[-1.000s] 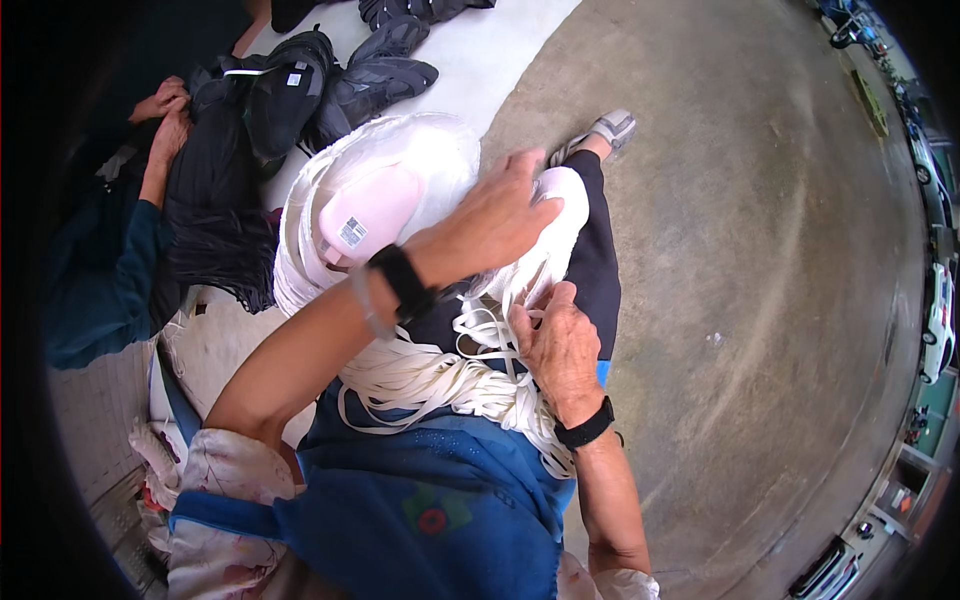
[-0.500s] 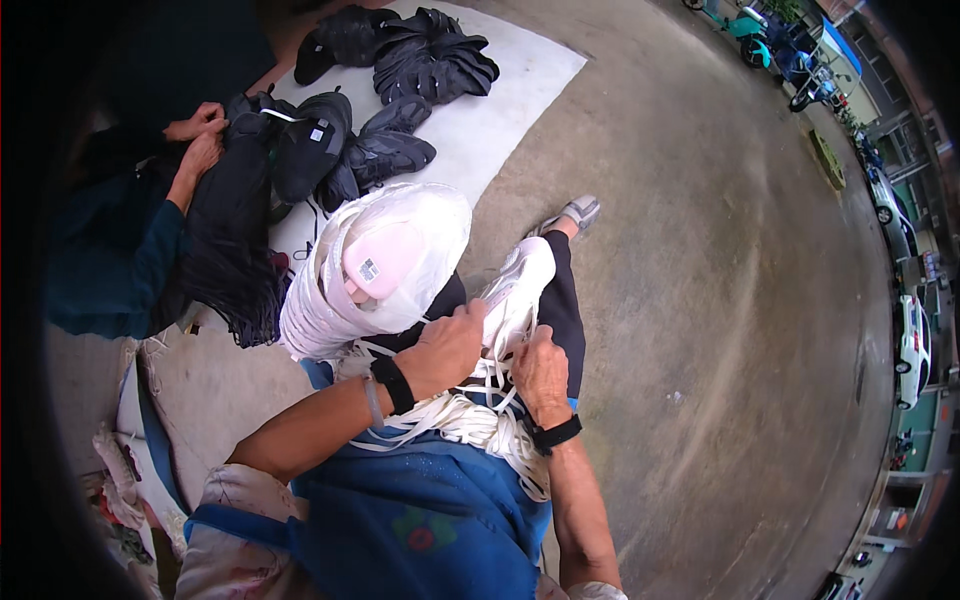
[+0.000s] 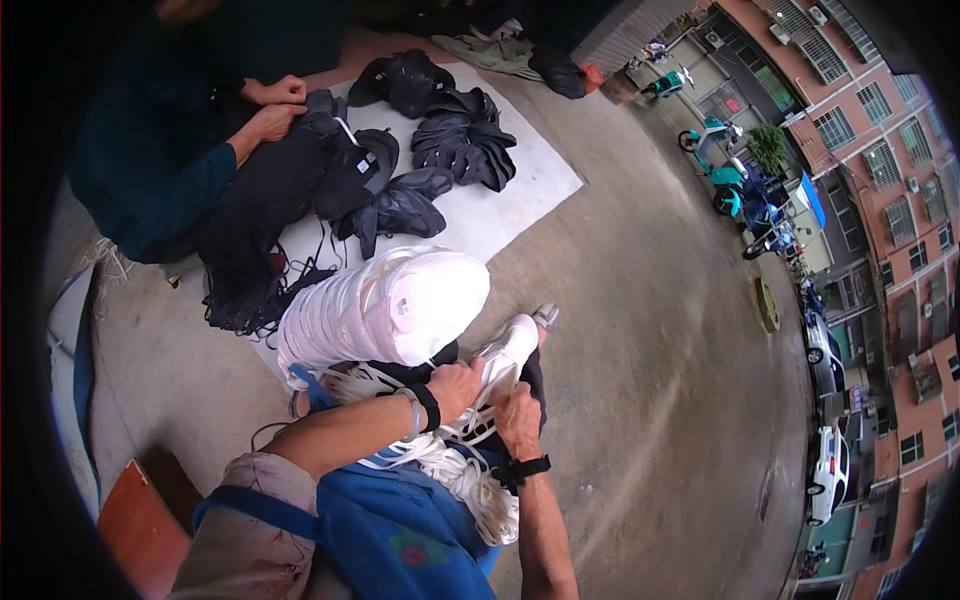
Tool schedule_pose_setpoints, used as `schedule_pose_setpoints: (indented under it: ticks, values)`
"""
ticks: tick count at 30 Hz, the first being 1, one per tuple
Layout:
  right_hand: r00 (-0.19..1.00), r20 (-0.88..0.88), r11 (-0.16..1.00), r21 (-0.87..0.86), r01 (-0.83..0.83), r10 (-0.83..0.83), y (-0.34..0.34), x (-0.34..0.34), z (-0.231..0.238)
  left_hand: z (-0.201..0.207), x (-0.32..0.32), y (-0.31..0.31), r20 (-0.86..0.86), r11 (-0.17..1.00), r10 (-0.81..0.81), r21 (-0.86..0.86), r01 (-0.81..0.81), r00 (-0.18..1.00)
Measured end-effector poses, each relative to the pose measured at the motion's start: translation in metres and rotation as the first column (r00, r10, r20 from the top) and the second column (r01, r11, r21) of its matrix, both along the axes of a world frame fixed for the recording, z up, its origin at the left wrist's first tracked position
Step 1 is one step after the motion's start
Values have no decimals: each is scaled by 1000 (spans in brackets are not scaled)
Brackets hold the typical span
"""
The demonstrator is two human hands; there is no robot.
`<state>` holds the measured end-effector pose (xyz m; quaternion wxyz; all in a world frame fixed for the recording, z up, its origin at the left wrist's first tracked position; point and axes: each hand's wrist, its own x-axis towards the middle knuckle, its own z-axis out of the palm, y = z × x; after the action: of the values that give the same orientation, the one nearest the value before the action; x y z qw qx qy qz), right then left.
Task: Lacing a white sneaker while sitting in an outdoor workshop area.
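Across my lap lies a pale pink and white shoe upper [image 3: 507, 350], its toe pointing away from me. My left hand [image 3: 456, 388] is closed at its left edge, thumb and fingers pressed together. On the opposite edge, my right hand [image 3: 517, 420] is in a pinch by the lacing; the lace end between its fingers is too small to see well. Loose white shoelaces [image 3: 455, 465] lie bunched over my blue apron [image 3: 390, 510], below both hands. Left of the upper stands a plastic-wrapped stack of pale pink uppers [image 3: 345, 310].
At the upper left a co-worker's hands [image 3: 275, 110] handle black shoe uppers [image 3: 355, 180]. More black uppers [image 3: 465, 140] lie on a white sheet [image 3: 545, 185]. Concrete ground [image 3: 660, 330] stretches right toward scooters [image 3: 725, 175] and parked cars [image 3: 828, 465]. A reddish-brown board [image 3: 140, 535] is at the lower left.
The view has tilted up and shifted, bringing more buildings in on the right. Both my hands stay closed at the shoe upper. The co-worker's hands remain at the black uppers.
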<state>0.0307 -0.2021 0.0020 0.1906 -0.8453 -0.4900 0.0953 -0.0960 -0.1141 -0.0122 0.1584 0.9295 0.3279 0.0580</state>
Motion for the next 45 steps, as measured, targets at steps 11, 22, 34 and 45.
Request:
schedule_pose_setpoints:
  ticks: [11, 22, 34, 45]
  values:
    - [997, -32, 996, 65, -66, 68, 2, 9, -8, -15, 0, 15, -103, -86, 368, -993, -76, 924]
    - [998, -13, 998, 14, -59, 59, 12, 14, -4, -16, 6, -10, -217, -385, 777, -907, 173, 591]
    - [992, -125, 998, -60, 20, -27, 1, 14, -24, -29, 16, -19, -342, -407, 744, -913, -17, 574]
    - [850, -522, 991, 63, 116, -67, 6, 20, -4, -11, -4, -12, -288, -375, 727, -927, 8, 623]
